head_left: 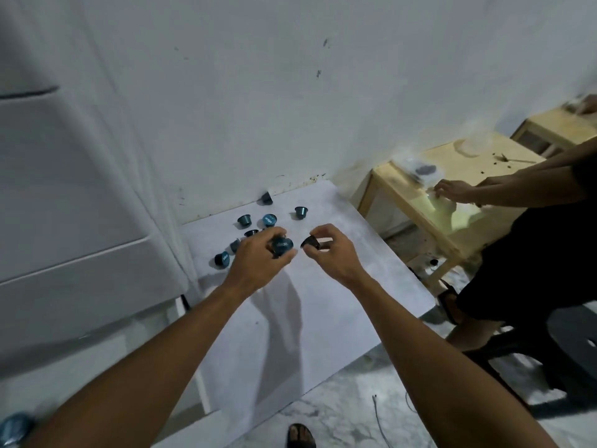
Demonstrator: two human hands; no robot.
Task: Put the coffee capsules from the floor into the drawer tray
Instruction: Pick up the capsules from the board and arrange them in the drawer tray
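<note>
Several dark teal coffee capsules lie scattered on a white sheet (pixel 310 318) spread on the floor; one capsule (pixel 302 212) stands apart at the right, another (pixel 266 198) leans by the wall. My left hand (pixel 258 257) is closed around a blue-lidded capsule (pixel 282 247), with more capsules partly hidden behind it. My right hand (pixel 329 253) pinches a dark capsule (pixel 310 242) between thumb and fingers just above the sheet. No drawer tray shows in view.
A white cabinet (pixel 64 205) stands at the left. A low wooden table (pixel 452 195) sits at the right, where another person's hand (pixel 452 190) handles a plastic bag. That person's legs and sandalled foot (pixel 450 302) border the sheet. A blurred capsule (pixel 14 428) lies bottom left.
</note>
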